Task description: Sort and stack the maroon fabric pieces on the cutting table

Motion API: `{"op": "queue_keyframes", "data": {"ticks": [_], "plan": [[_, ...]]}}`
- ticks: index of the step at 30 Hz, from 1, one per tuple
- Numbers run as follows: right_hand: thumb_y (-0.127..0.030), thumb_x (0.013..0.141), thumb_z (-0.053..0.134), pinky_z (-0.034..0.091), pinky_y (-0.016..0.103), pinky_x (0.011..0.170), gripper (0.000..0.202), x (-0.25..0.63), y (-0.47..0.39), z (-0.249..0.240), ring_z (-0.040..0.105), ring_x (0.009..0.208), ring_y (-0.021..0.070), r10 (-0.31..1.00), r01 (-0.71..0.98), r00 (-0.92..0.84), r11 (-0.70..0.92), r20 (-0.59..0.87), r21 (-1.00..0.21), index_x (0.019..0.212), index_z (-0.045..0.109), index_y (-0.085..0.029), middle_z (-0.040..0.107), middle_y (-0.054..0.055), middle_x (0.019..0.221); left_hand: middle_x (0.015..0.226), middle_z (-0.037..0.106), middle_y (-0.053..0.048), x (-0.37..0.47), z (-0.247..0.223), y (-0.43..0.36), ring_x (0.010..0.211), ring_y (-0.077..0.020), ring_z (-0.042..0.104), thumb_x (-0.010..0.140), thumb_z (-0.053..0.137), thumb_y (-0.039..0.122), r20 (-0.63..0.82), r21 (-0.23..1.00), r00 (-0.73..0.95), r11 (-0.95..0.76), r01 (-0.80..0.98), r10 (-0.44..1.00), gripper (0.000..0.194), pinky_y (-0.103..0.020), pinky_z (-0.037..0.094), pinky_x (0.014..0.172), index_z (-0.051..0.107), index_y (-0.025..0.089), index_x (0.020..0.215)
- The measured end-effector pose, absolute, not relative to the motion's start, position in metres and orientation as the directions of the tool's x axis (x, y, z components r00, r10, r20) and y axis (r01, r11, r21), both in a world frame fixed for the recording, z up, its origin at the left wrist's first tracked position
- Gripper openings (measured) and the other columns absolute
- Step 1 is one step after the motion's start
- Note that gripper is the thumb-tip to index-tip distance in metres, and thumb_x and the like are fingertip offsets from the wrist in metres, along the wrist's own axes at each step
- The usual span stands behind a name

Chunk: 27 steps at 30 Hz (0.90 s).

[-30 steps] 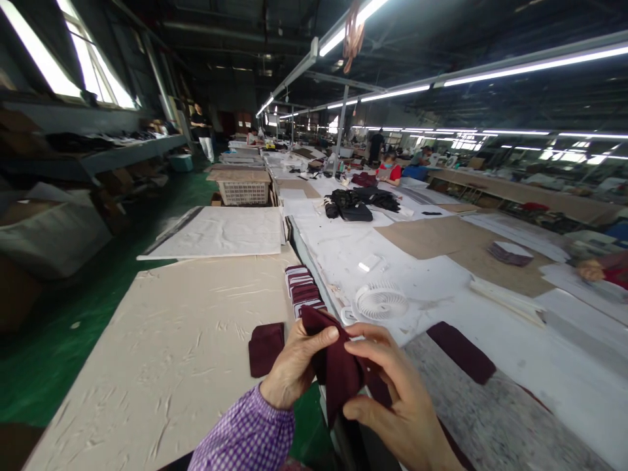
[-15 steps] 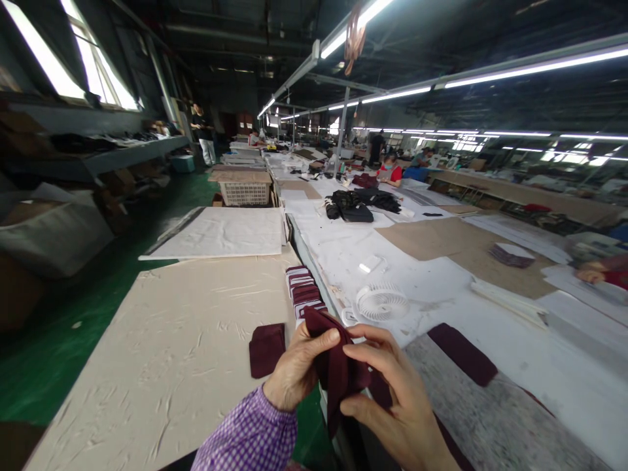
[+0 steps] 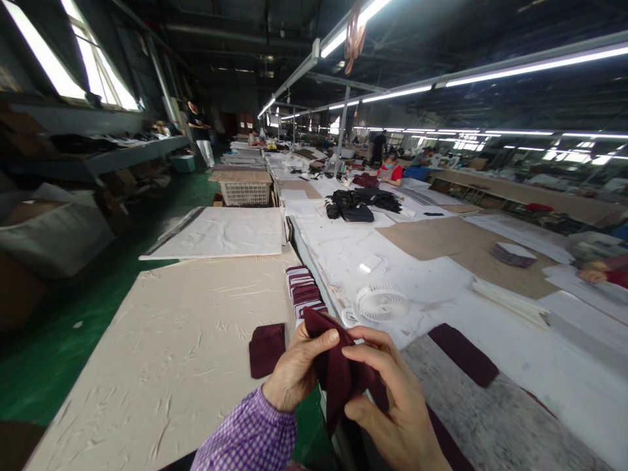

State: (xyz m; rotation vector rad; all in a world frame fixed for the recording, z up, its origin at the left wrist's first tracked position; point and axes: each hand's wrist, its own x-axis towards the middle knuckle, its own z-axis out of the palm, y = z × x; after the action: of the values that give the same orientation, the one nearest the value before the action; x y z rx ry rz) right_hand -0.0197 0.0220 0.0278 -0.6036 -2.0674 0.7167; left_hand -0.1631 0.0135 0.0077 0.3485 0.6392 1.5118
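A folded maroon fabric piece [image 3: 338, 373] is held up between my two hands, over the gap between the tables. My left hand [image 3: 299, 366] pinches its upper part, thumb in front and fingers hidden behind the cloth. On the cloth's right side, my right hand [image 3: 392, 386] grips with bent fingers and thumb; part of that hold is hidden. A small stack of maroon fabric pieces [image 3: 266, 351] lies left of my left hand. Beyond my hands is a row of maroon and white pieces [image 3: 305, 291]. One maroon piece [image 3: 464, 354] lies flat to the right.
A cream-covered table [image 3: 186, 340] is on the left, a white-covered table [image 3: 432, 288] on the right. On it are a white fan [image 3: 381, 301], black fabric bundles [image 3: 356, 205] and a maroon stack [image 3: 513, 255]. A co-worker's hand [image 3: 593, 271] shows at the right edge.
My right thumb and fingers have shifted slightly on the maroon fabric, whose lower part has moved a little. My left hand has stayed nearly still.
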Motion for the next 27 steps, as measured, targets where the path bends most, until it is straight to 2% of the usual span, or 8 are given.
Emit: {"op": "queue_keyframes", "data": {"ticks": [11, 27], "plan": [[-0.037, 0.087, 0.057, 0.045, 0.029, 0.093, 0.032, -0.018, 0.021, 0.021, 0.049, 0.113, 0.0181, 0.686, 0.073, -0.508, 0.637, 0.521, -0.768, 0.117, 0.052, -0.030, 0.047, 0.003, 0.121, 0.061, 0.070, 0.001, -0.163, 0.006, 0.014, 0.056, -0.0086, 0.062, 0.055, 0.085, 0.022, -0.190, 0.606, -0.077, 0.055, -0.794, 0.979, 0.022, -0.017, 0.051, 0.057, 0.070, 0.014, 0.070], [-0.032, 0.087, 0.057, 0.045, 0.032, 0.096, 0.039, -0.017, 0.023, 0.012, 0.046, 0.119, 0.0199, 0.701, 0.031, -0.506, 0.597, 0.502, -0.802, 0.125, 0.048, -0.032, 0.046, 0.004, 0.125, 0.064, 0.069, 0.001, -0.163, 0.004, 0.015, 0.058, -0.0100, 0.062, 0.054, 0.085, 0.023, -0.218, 0.620, -0.091, 0.066, -0.782, 0.972, 0.026, -0.019, 0.052, 0.058, 0.069, 0.014, 0.071]]}}
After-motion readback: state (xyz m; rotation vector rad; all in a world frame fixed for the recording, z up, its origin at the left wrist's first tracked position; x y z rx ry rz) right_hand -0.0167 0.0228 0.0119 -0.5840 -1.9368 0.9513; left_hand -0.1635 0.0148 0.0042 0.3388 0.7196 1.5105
